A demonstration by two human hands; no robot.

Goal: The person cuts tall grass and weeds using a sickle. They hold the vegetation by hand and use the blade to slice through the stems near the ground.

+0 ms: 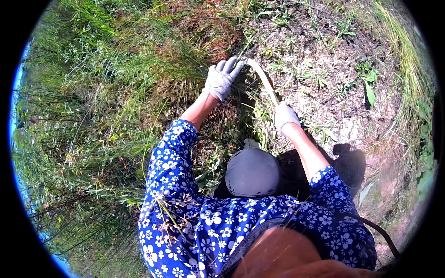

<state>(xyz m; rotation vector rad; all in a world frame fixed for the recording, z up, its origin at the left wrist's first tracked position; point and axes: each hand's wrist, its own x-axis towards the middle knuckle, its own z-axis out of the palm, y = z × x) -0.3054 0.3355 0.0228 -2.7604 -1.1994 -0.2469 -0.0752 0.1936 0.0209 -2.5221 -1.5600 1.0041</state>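
Note:
My right hand [285, 116], in a pale work glove, is closed around the lower end of a sickle [266, 81]. Its pale, curved length bends up and left, and its far tip comes close to the fingers of my left hand [222, 76]. That hand wears a matching glove and reaches into the edge of the standing grass [184, 62]. A green stem shows by its fingertips; whether the fingers grip it is hidden.
Dense tall grass and weeds [87, 139] fill the left side. Dry ground [333, 80] with scattered cut stalks and low leafy plants lies to the right. A heap of long pale grass [405, 66] curves along the right rim. My dark-clothed knee [252, 173] is bent below my hands.

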